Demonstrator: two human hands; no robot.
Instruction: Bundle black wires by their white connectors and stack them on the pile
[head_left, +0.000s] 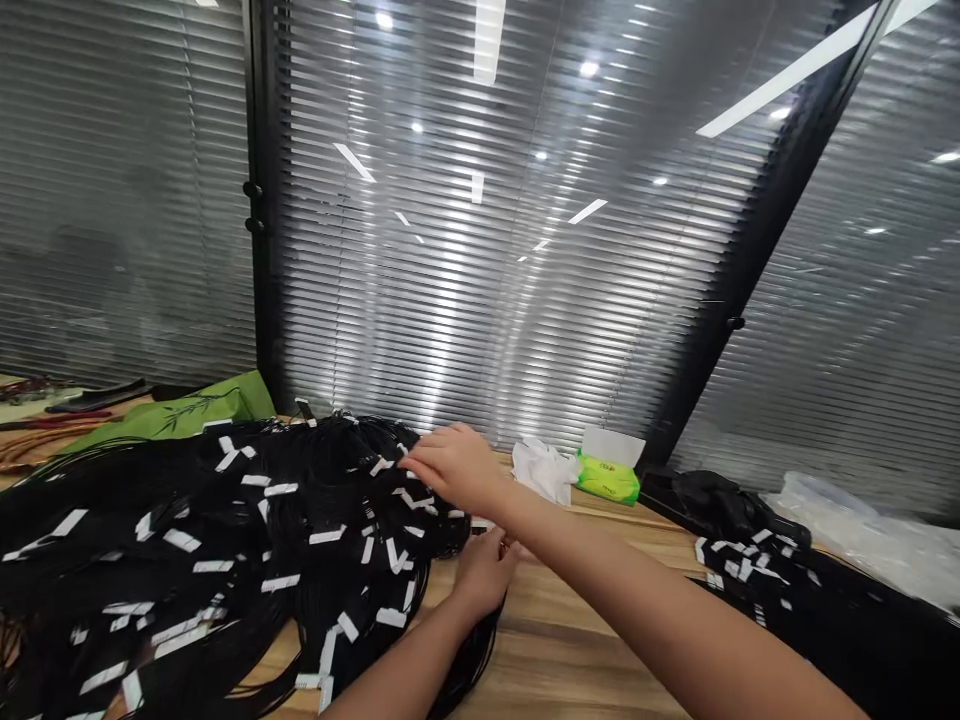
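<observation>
A broad heap of thin black cords [330, 560] with white tags covers the left side of the wooden table. My right hand [454, 465] reaches across my left arm to the heap's right edge, its fingers drawn together and pointing left. What lies between those fingertips is hidden against the black. Below it, my left hand [484, 570] is closed around black cord close to the tabletop. A white tag [482, 522] shows just above the left fingers, and loops of cord hang down beside that wrist.
Crumpled white tissue [544, 468] and a green tissue pack [607, 478] stand behind my hands. More tagged black cords [825, 610] lie at right, near clear plastic bags [862, 520]. A green bag [202, 408] is at back left. Glass with blinds [465, 250] closes off the rear.
</observation>
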